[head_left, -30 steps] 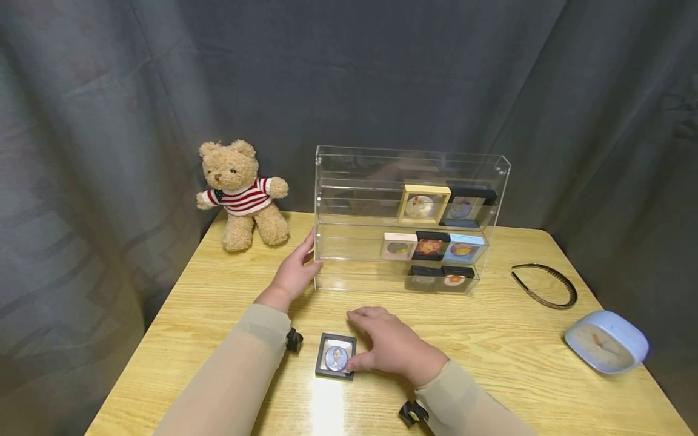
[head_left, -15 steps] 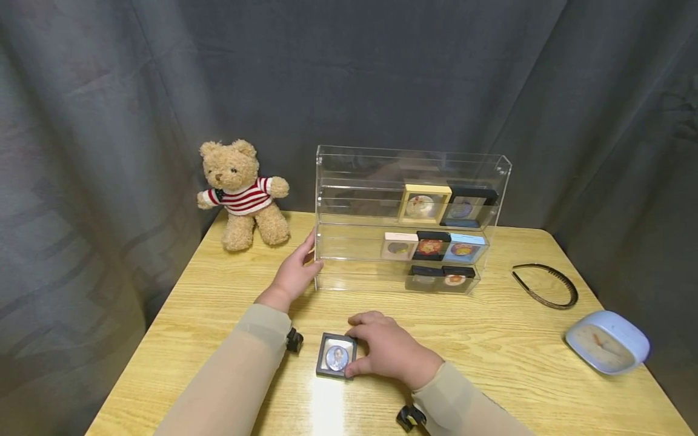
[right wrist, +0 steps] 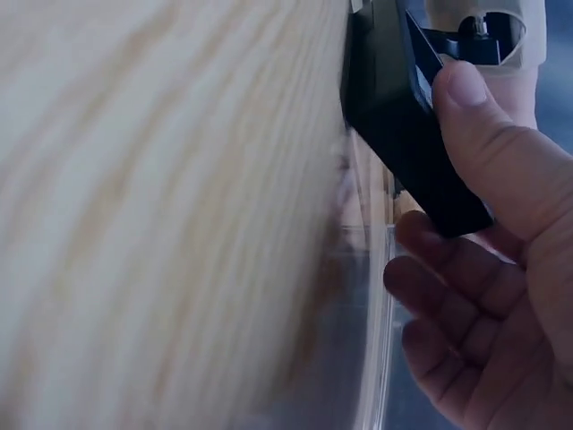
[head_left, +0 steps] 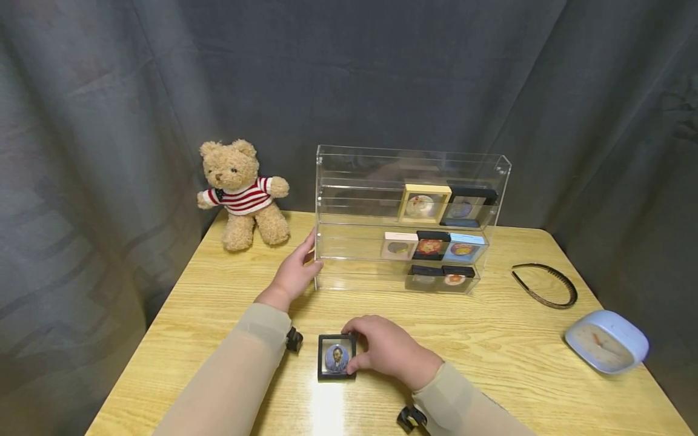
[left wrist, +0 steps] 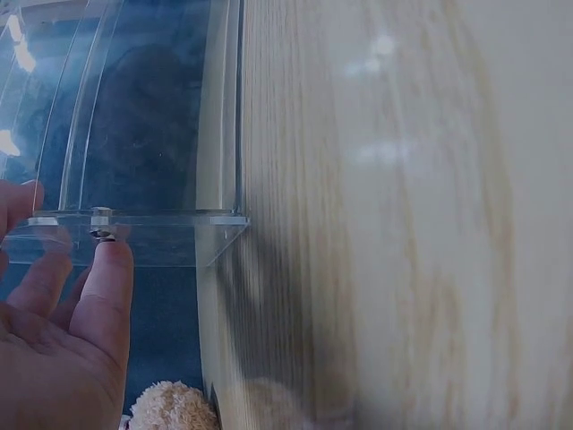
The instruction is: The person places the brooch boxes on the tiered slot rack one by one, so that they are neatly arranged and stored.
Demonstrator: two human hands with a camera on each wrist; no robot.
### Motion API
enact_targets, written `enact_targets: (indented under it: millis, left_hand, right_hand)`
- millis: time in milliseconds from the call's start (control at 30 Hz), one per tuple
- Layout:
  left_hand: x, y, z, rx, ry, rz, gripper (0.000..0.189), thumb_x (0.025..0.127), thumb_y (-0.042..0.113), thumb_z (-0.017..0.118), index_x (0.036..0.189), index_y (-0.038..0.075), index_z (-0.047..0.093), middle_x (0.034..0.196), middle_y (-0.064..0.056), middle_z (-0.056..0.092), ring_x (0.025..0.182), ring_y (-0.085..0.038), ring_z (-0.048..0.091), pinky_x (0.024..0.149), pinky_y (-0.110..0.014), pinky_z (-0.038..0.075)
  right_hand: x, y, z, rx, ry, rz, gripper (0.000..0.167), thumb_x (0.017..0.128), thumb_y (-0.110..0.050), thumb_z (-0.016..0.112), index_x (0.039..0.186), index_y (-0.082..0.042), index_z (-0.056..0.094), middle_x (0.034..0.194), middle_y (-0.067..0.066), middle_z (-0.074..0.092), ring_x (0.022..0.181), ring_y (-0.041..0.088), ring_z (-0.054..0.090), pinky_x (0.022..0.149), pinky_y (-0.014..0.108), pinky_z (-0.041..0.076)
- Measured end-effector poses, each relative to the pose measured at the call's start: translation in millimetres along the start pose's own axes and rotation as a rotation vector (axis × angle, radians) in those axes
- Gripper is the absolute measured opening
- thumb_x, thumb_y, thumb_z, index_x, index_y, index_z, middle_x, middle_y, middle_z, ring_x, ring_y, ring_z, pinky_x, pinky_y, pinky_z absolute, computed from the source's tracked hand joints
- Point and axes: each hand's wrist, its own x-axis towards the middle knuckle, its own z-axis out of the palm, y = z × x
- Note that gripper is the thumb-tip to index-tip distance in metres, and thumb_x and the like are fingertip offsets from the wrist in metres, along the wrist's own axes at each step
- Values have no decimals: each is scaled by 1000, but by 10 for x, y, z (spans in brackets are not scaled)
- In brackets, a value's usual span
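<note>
My right hand (head_left: 389, 351) pinches a small square black frame (head_left: 322, 358) by its right side. A round portrait badge (head_left: 336, 358) shows behind the frame's clear front. In the right wrist view, the thumb (right wrist: 488, 134) lies along the frame's edge (right wrist: 421, 152), with fingertips below it; whether it is off the table is unclear. My left hand (head_left: 291, 275) grips the left side panel of a clear acrylic display shelf (head_left: 349, 277). From the left wrist view, fingers (left wrist: 103, 305) touch the panel's outer face by a metal bolt (left wrist: 103, 219).
Several small framed badges stand toward the shelf's right, including a yellow frame (head_left: 425, 204) and a blue frame (head_left: 465, 248). A teddy bear (head_left: 242, 194) sits back left. At the right lie a headband (head_left: 545, 301) and a blue clock (head_left: 606, 342) near the table (head_left: 262, 387) edge.
My right hand has come in to the left and taken hold of the black frame. The frame has tilted, and its portrait shows with less glare. My left hand stays on the shelf.
</note>
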Motion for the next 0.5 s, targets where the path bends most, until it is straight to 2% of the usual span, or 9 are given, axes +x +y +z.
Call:
enact_targets:
  millis: [100,200,367,500]
  left_hand:
    - [0,-7,1,-2,0,-1,75,99,19,60,153,53,19,160,-1,29,138,-30,39,107,-49,39]
    - [6,-12,1,-5,-2,-4,75,99,20,60,152,54,19,160,0,28,138,-29,39,106,-49,40]
    - [22,-14,1,-8,0,-5,75,99,20,60,152,54,20,160,1,28,138,-28,39,106,-49,40]
    - [24,-17,4,-16,1,-1,75,99,18,60,153,53,20,160,1,28,138,-29,40,107,-49,39]
  right_hand:
    - [-12,3,-24,79,17,7,53,70,-37,89,116,-17,68,96,-14,62,80,4,55,72,26,51]
    - [-13,16,-69,120,38,30,47,76,-29,86,118,-18,68,93,-14,59,75,4,54,67,25,49]
    - [-3,50,-198,81,95,58,41,82,-24,82,121,-18,70,101,-12,62,79,4,55,70,27,51]
    - [-12,93,-324,41,164,54,35,83,-21,81,117,-17,73,100,-12,62,80,4,56,70,27,51]
